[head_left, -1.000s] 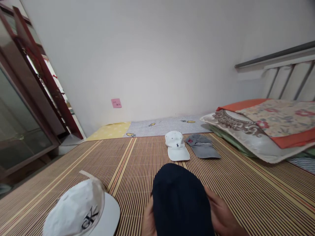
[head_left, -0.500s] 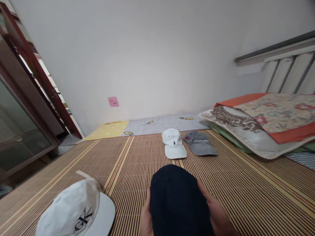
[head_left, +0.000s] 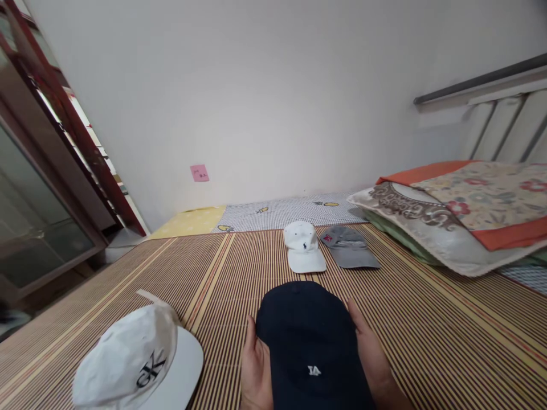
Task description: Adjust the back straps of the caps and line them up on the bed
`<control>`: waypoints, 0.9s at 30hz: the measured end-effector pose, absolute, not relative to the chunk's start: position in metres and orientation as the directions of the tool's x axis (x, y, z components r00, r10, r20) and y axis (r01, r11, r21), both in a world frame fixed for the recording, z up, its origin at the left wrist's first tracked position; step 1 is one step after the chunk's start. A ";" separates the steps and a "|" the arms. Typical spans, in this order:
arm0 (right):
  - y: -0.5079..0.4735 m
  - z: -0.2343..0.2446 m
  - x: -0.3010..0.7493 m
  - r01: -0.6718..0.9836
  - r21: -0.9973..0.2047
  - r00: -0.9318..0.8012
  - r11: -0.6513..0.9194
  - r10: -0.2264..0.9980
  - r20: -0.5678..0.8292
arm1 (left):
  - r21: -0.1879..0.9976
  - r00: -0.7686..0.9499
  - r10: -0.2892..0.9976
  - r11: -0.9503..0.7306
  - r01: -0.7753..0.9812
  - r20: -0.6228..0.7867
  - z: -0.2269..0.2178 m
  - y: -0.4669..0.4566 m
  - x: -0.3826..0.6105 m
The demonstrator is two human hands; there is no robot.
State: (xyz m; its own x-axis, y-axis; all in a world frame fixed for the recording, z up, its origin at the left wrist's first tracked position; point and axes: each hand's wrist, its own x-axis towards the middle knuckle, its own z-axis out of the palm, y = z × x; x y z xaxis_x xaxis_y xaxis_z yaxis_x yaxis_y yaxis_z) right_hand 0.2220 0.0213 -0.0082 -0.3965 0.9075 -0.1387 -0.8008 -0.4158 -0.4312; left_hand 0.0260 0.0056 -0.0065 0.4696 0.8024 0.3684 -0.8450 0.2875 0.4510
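Between my two hands is a dark navy baseball cap (head_left: 310, 336), its crown pointing away from me and a small white logo facing up. My left hand (head_left: 256, 367) grips its left side, thumb along the edge. On the right side my right hand (head_left: 374, 356) presses against it, with the fingers partly hidden beneath. Left of my hands lies a white cap (head_left: 128, 350) with black CK lettering and a loose strap. Farther off, a small white cap (head_left: 302, 245) with a dark emblem sits beside a grey cap (head_left: 348, 245).
A striped bamboo mat (head_left: 231, 307) covers the bed. Stacked pillows (head_left: 427, 228) with an orange-edged floral cloth (head_left: 491, 196) lie at the right, below a radiator (head_left: 508, 128). A pink note (head_left: 199, 173) sticks to the wall. A glass-fronted cabinet (head_left: 38, 216) stands at the left.
The navy cap has tilted between my hands, so its white logo now shows. More of my left palm and thumb is visible. The other caps lie as before.
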 end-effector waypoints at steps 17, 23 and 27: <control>0.023 -0.025 0.223 -0.784 -0.218 -0.476 -0.581 0.788 -0.390 | 0.435 0.430 0.898 0.424 -0.794 -0.090 -0.047 0.018 0.006; 0.021 -0.028 0.233 -0.760 -0.250 -0.490 -0.601 0.781 -0.388 | 0.412 0.421 0.895 0.442 -0.797 -0.146 -0.040 0.015 0.002; 0.026 -0.031 0.237 -0.799 -0.305 -0.381 -0.519 0.828 -0.411 | 0.407 0.347 0.912 0.408 -0.817 -0.218 -0.038 0.016 -0.003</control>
State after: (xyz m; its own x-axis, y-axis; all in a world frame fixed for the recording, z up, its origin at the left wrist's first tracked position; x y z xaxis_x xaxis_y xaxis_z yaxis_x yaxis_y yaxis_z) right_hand 0.2372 0.0258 -0.0312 -0.3808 0.8281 -0.4113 -0.7988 -0.5187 -0.3047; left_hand -0.0028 0.0163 -0.0382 0.3469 0.9122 -0.2179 -0.8172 0.4080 0.4072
